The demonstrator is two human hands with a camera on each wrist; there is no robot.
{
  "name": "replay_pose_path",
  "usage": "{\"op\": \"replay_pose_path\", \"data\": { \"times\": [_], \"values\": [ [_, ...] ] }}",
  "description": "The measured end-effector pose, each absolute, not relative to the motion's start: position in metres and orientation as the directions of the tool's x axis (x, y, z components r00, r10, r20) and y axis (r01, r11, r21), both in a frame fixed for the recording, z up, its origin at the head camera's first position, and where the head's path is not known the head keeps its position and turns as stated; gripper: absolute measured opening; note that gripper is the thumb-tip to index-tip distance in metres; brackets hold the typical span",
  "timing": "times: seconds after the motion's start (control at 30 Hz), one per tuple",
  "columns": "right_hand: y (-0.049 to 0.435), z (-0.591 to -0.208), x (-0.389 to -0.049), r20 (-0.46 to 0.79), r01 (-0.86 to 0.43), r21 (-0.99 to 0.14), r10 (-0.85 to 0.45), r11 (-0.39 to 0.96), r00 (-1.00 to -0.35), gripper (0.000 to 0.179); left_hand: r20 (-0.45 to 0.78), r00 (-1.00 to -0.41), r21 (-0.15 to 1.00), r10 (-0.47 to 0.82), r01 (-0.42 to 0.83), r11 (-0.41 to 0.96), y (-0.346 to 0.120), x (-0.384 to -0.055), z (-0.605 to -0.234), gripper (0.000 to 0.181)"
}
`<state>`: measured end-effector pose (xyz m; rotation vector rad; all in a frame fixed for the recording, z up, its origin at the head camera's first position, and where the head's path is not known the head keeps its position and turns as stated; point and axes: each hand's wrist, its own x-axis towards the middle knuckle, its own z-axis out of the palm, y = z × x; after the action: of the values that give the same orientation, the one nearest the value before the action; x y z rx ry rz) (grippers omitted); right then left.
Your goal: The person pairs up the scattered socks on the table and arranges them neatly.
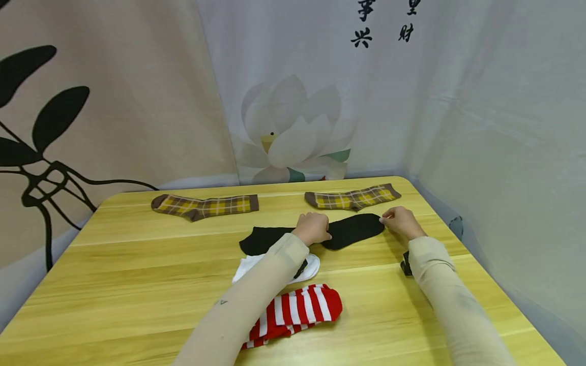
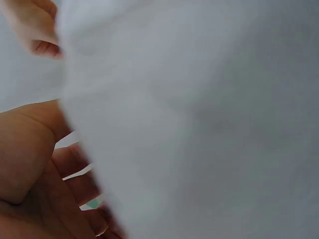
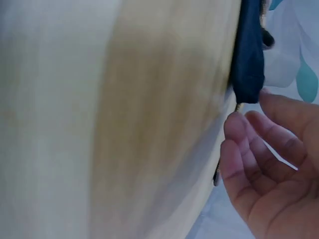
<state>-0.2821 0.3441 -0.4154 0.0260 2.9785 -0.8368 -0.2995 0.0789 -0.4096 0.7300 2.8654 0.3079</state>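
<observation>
Two black socks lie in a row across the middle of the table. My left hand (image 1: 313, 229) grips the near end of the right black sock (image 1: 354, 231), fingers curled down; it partly covers the left black sock (image 1: 265, 240). My right hand (image 1: 403, 222) pinches the rounded toe at the other end, so this sock stretches between both hands. In the right wrist view the thumb and fingertips meet the dark sock's tip (image 3: 249, 74). A pale blurred surface (image 2: 189, 119) hides the left fingertips in the left wrist view.
Two brown-and-yellow plaid socks (image 1: 208, 206) (image 1: 352, 197) lie along the table's far edge. Nearer me, white socks (image 1: 311, 269) with a black mark and red-and-white striped socks (image 1: 309, 307) sit partly under my left forearm. A printed curtain (image 1: 293, 101) hangs behind the wooden table (image 1: 114, 284).
</observation>
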Motion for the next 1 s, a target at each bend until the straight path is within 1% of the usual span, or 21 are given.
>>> {"op": "replay_pose_path", "data": {
  "times": [0.13, 0.3, 0.47, 0.6, 0.8, 1.0],
  "values": [
    [0.343, -0.419, -0.286, -0.08, 0.048, -0.5, 0.009, 0.865, -0.997, 0.03, -0.097, -0.875, 0.211, 0.473, 0.447, 0.869, 0.08, -0.302, -0.415, 0.015],
    [0.341, -0.42, -0.29, -0.1, 0.072, -0.48, 0.028, 0.874, -0.995, 0.019, -0.094, -0.885, 0.235, 0.457, 0.426, 0.874, 0.081, -0.304, -0.418, 0.014],
    [0.34, -0.42, -0.292, -0.1, 0.076, -0.456, 0.034, 0.887, -0.994, 0.012, -0.119, -0.883, 0.239, 0.455, 0.419, 0.876, 0.085, -0.304, -0.417, 0.012],
    [0.339, -0.417, -0.292, -0.12, 0.097, -0.448, 0.048, 0.889, -0.992, 0.011, -0.12, -0.879, 0.242, 0.461, 0.424, 0.873, 0.089, -0.303, -0.415, 0.008],
    [0.332, -0.41, -0.291, -0.156, 0.141, -0.443, 0.078, 0.885, -0.985, 0.017, -0.108, -0.892, 0.228, 0.439, 0.408, 0.884, 0.089, -0.302, -0.414, 0.008],
    [0.331, -0.414, -0.29, -0.165, 0.157, -0.445, 0.091, 0.882, -0.982, 0.011, -0.115, -0.9, 0.251, 0.42, 0.383, 0.889, 0.087, -0.301, -0.417, 0.01]
  ]
}}
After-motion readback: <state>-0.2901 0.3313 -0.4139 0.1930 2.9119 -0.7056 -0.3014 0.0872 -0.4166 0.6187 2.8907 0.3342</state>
